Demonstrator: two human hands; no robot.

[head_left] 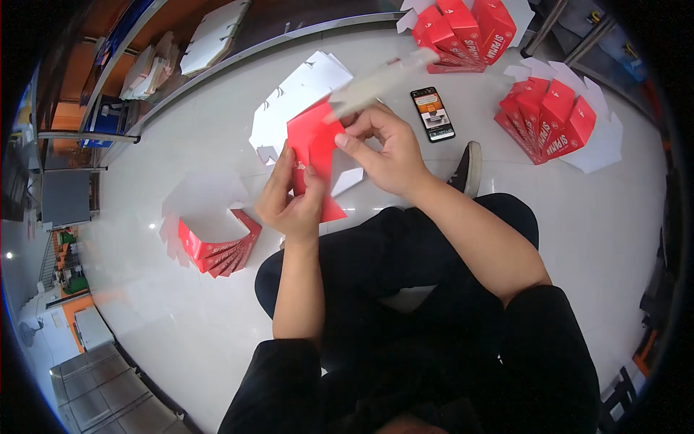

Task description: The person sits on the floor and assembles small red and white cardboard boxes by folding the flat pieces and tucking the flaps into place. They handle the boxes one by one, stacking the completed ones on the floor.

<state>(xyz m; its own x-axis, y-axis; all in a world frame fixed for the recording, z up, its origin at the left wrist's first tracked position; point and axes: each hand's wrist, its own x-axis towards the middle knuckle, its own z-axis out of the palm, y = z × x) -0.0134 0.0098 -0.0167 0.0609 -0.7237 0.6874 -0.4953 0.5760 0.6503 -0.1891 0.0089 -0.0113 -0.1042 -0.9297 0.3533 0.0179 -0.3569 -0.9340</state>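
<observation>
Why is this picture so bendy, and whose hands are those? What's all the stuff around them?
There's no robot here, just one person's bare hands. A fisheye camera on the person's head looks down, and its very wide view bends straight edges. The left hand holds a folded red carton, while the right hand touches its edge. A pale piece beside them is too blurry to name. On the shiny floor are a phone, some white carton sheets and three stacks of nested red cartons.
</observation>
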